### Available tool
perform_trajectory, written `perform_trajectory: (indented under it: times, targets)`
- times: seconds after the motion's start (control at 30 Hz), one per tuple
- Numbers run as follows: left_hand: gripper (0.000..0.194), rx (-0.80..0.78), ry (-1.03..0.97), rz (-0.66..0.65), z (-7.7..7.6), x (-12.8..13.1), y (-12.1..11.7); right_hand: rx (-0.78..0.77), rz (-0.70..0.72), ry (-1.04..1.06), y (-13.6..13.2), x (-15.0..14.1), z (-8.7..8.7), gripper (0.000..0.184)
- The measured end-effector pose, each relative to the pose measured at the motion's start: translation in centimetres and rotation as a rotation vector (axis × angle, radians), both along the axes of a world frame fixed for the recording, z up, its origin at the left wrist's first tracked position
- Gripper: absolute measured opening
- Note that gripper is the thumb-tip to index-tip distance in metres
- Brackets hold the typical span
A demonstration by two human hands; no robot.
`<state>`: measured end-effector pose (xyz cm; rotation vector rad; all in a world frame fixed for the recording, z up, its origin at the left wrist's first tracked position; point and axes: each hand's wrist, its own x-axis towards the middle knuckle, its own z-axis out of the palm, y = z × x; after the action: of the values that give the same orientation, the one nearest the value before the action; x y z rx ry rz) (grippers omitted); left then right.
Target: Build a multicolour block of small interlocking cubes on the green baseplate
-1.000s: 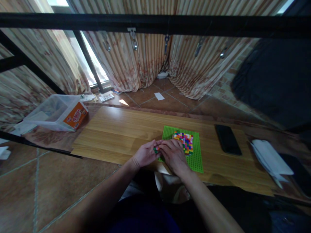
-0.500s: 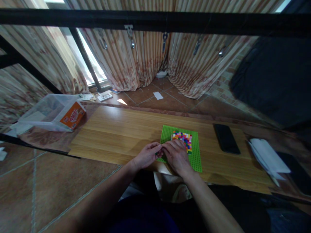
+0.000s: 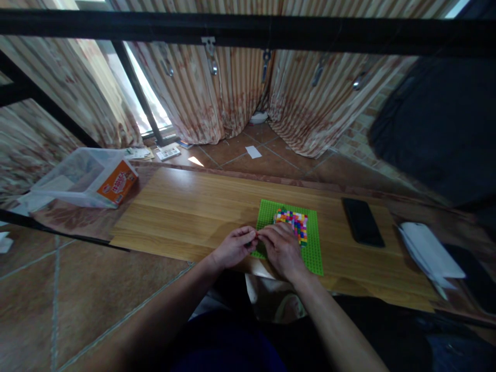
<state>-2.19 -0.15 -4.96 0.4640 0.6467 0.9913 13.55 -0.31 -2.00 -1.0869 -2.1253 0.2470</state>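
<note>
A green studded baseplate [image 3: 313,253] lies on the wooden table in front of me. Many small multicoloured toy bricks [image 3: 301,227] cover part of it in a tight block. My left hand [image 3: 237,247] is closed in a pinch at the plate's left edge. Over the plate, my right hand [image 3: 284,248] also pinches, its fingertips meeting those of the left and its back hiding part of the brick block. Between the fingertips shows a tiny reddish piece [image 3: 257,235], too small to tell its kind.
The wooden table [image 3: 186,206] carries a black phone [image 3: 362,222] right of the baseplate. Beyond its right end lies a white object [image 3: 430,248]. A clear plastic bin [image 3: 73,181] with an orange label stands off the left end. A dark metal bar [image 3: 248,33] crosses above.
The fingertips have shifted slightly, and a reddish piece shows more plainly between them. Both hands stay close together over the plate's left edge. The whole view has moved a little.
</note>
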Motion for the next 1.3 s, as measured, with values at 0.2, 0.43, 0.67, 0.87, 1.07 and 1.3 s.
perform_trajectory:
  times: [0.2,0.43,0.67,0.87,1.07,1.3]
  targets:
    - [0.018,-0.059,-0.015,0.016,0.0,-0.1,0.2,-0.04,-0.125,0.123,0.6,1.8,1.2,0.024]
    - [0.018,-0.088,-0.025,0.012,0.0,-0.2,0.3,-0.053,-0.365,0.197,1.7,5.9,2.0,0.026]
    - [0.019,-0.082,0.0,-0.013,0.3,-0.3,0.3,-0.086,-0.417,0.205,2.1,7.3,1.2,0.026]
    - [0.02,-0.086,0.007,-0.009,0.1,-0.3,0.3,-0.07,-0.433,0.217,2.7,7.0,-0.1,0.02]
    - [0.02,-0.094,0.006,-0.009,0.3,-0.3,0.2,-0.14,-0.428,0.294,3.2,6.9,-1.1,0.019]
    - [0.019,-0.084,0.017,-0.017,0.4,-0.3,0.2,-0.298,-0.447,0.469,3.7,6.8,-1.7,0.019]
